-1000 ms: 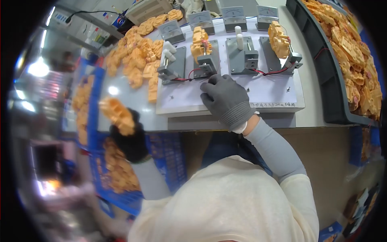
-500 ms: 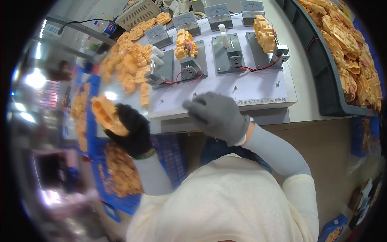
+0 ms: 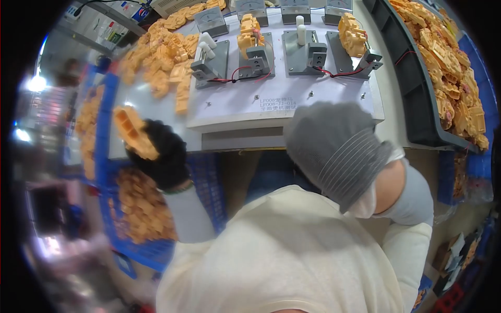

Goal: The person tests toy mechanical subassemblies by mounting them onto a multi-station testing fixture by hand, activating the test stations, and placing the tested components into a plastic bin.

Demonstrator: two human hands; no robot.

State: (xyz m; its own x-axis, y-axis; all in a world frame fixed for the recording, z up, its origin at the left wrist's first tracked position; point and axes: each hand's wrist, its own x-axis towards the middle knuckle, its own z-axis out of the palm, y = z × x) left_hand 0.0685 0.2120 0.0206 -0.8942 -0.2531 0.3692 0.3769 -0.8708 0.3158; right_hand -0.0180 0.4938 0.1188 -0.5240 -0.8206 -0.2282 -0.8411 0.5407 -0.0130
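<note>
My left hand point(image 3: 166, 154), in a black glove, is closed around a pale orange plastic housing point(image 3: 134, 133) whose hollow, ribbed side shows. It hovers left of the white fixture board point(image 3: 229, 116), over the bench edge. My right hand point(image 3: 334, 141), in a grey glove, is raised close to the camera in front of the board; its fingers are hidden behind the back of the hand. Two orange plastic assemblies sit on the grey test stands: one assembly point(image 3: 249, 35) on the left-middle stand, another assembly point(image 3: 353, 35) on the far-right stand. White pegs point(image 3: 206, 46) show on the far-left stand.
Loose orange parts point(image 3: 162, 55) lie piled left of the board. A dark grey bin point(image 3: 412, 88) full of orange pieces stands right. Analog meters point(image 3: 211, 22) line the back. Below left is a blue crate point(image 3: 143, 255) with more parts. Red and black wires point(image 3: 224, 80) cross the stands.
My right hand has moved right and up toward the camera, away from the board's front. My left hand keeps the housing, slightly further left. The whole view has shifted a little.
</note>
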